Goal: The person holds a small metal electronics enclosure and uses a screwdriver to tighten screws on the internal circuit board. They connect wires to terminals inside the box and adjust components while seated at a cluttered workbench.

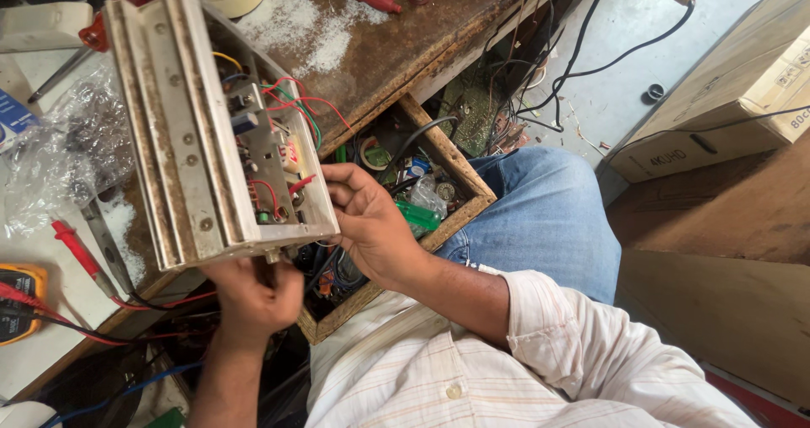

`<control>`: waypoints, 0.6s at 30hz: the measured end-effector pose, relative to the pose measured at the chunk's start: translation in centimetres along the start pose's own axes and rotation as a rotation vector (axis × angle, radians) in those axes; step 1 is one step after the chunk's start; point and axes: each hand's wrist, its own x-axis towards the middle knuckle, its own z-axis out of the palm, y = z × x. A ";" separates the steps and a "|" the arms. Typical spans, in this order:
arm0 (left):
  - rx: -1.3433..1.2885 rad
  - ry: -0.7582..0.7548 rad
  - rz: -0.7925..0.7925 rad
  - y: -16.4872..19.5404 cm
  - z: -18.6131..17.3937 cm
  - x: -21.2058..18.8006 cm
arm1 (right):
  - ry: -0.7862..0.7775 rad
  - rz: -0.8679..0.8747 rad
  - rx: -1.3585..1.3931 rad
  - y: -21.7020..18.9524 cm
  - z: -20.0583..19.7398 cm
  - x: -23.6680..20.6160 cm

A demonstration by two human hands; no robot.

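1. The person holds a metal box [211,132] with wires inside, tipped up on its edge at about 10 o'clock in the view, over the edge of the brown surface [396,40].
2. The left hand [253,297] is under the box at its low corner. Its grip is closed around that corner from below. If this hand slips, the heavy box could drop onto the lap or the floor.
3. The right hand [371,225] is at 3 o'clock from the box's open end. Its fingers curl on the rim, pinching the edge. I cannot tell if a fingertip also touches a wire, as the view there is crowded.
4. Thin red and green wires [295,99] loop out of the box. A finger could catch one and pull it loose.
5. The metal edges look sharp and could cut skin.
6. An open wooden drawer [460,183] full of small parts sits right under the hands, at 5 o'clock from the box. A screw that falls in would be hard to find.
7. A yellow meter [18,301] with red leads lies at 8 o'clock. The leads could snag the box.
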 end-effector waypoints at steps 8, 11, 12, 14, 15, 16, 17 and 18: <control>0.202 0.071 -0.026 0.9 3.1 -0.2 | 0.060 -0.038 -0.076 0.7 -0.3 0.5; 0.170 0.093 -0.037 1.8 3.5 0.2 | 0.043 -0.056 -0.052 0.8 -0.2 0.5; 0.157 0.116 -0.065 2.2 3.7 0.2 | 0.030 -0.061 -0.041 0.8 -0.2 0.5; 0.136 0.165 -0.115 3.1 3.9 0.3 | 0.036 -0.052 -0.021 0.8 0.0 0.5; 0.136 0.192 -0.109 3.4 4.1 0.5 | 0.037 -0.049 -0.012 0.8 0.1 0.5; 0.133 0.220 -0.103 3.6 4.4 0.7 | 0.042 -0.059 -0.023 0.7 0.1 0.5; 0.129 0.246 -0.098 3.8 4.6 0.8 | 0.050 -0.068 -0.034 0.7 0.2 0.5; 0.100 0.257 -0.128 4.1 4.6 1.0 | 0.059 -0.077 -0.046 0.7 0.3 0.4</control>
